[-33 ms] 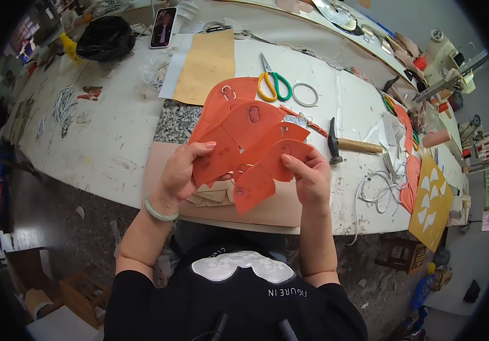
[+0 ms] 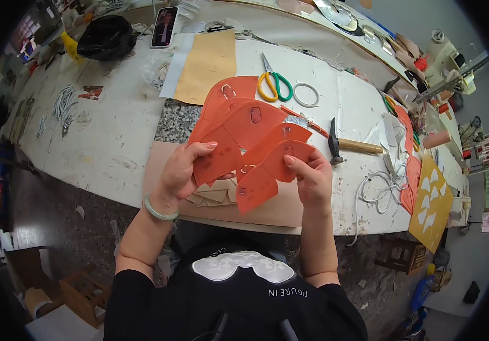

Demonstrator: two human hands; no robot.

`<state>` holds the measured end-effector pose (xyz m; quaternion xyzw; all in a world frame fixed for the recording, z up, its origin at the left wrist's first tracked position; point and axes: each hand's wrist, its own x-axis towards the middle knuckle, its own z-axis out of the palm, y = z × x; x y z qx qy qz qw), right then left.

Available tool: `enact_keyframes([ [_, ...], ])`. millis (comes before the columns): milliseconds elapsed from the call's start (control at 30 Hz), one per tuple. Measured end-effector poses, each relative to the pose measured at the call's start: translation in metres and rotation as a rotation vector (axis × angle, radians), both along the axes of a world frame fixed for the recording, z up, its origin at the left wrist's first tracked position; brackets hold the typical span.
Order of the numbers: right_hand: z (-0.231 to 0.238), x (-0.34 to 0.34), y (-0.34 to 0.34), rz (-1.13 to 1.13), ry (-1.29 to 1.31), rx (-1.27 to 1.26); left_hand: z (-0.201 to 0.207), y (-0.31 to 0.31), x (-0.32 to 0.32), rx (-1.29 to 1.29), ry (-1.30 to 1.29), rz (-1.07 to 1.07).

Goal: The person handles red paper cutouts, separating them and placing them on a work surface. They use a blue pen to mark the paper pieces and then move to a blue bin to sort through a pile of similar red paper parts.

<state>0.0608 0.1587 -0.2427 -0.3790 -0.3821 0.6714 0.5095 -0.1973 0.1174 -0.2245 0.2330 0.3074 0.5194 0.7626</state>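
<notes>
Both my hands hold orange-red card pattern pieces above the near edge of the worktable. My left hand (image 2: 181, 167), thumb on top, grips a larger curved pattern piece (image 2: 219, 156); another large piece (image 2: 222, 94) lies behind it. My right hand (image 2: 314, 177) pinches smaller curved pieces (image 2: 278, 162) between thumb and fingers. A small pointed piece (image 2: 256, 193) hangs down between the hands. Wire clips or rings and pen marks show on several pieces. The overlap hides how many there are and where they join.
Scissors (image 2: 276, 85), a clear ring (image 2: 306, 95) and a hammer (image 2: 358, 145) lie beyond my hands. Beneath them is a pinkish-beige board (image 2: 165, 187) with pale scraps. White cord (image 2: 369, 187) coils at right. A propped phone (image 2: 164, 27) and black bag (image 2: 106, 37) stand at far left.
</notes>
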Motion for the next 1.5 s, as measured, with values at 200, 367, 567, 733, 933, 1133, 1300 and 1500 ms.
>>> enact_keyframes([
  [200,-0.003,0.006,-0.002,-0.002,0.058,-0.035,-0.002,-0.001,0.002,0.034,0.02,0.08],
  [367,-0.003,0.008,-0.003,0.011,0.064,-0.038,-0.001,0.0,0.005,0.05,0.02,0.082],
  [567,-0.003,-0.011,-0.007,0.016,0.088,-0.032,-0.004,-0.005,0.016,0.134,0.137,0.051],
  [733,0.001,-0.022,-0.01,-0.059,0.083,0.023,0.001,-0.005,0.018,-0.006,-0.089,0.067],
  [933,-0.011,0.008,-0.003,-0.042,0.262,-0.053,-0.006,-0.004,0.005,-0.001,-0.054,0.151],
  [1133,-0.008,0.004,-0.009,0.022,0.281,-0.082,-0.012,-0.002,0.01,0.045,-0.005,0.197],
  [1300,-0.01,-0.012,-0.011,0.028,0.187,-0.054,-0.008,-0.004,0.015,0.047,0.082,0.007],
  [1500,0.004,-0.012,-0.012,-0.207,-0.013,0.365,-0.008,-0.002,0.015,0.035,-0.046,0.159],
])
